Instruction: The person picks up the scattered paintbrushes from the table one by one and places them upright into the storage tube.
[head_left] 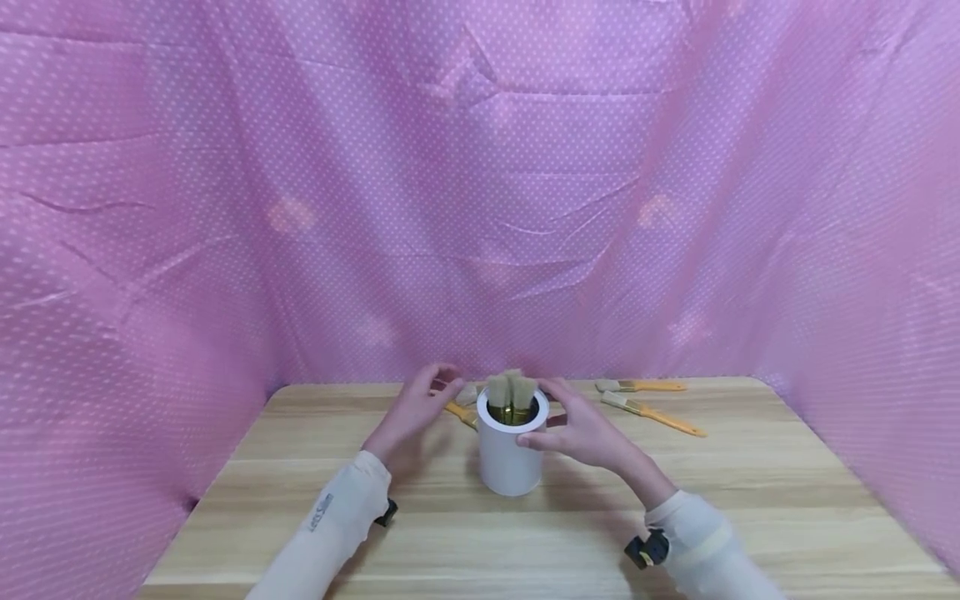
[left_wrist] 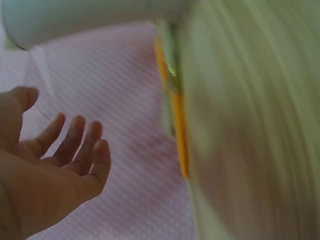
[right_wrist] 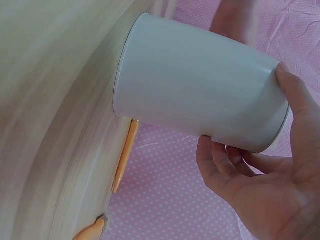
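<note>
A white cylindrical cup (head_left: 510, 458) (right_wrist: 200, 95) stands upright near the middle of the wooden table (head_left: 525, 542), with paint brushes (head_left: 512, 390) standing bristles-up inside it. My right hand (head_left: 581, 429) (right_wrist: 270, 185) grips the cup at its rim, thumb on one side and fingers curled round the other. Just left of the cup my left hand (head_left: 423, 404) (left_wrist: 55, 165) hovers with its fingers spread, holding nothing. Under it an orange-handled brush (head_left: 459, 412) (left_wrist: 177, 125) lies on the table, partly hidden behind the cup.
Two more orange-handled brushes (head_left: 641, 386) (head_left: 652, 412) lie on the table to the back right. A pink dotted cloth (head_left: 480, 208) hangs close round the table's back and both sides.
</note>
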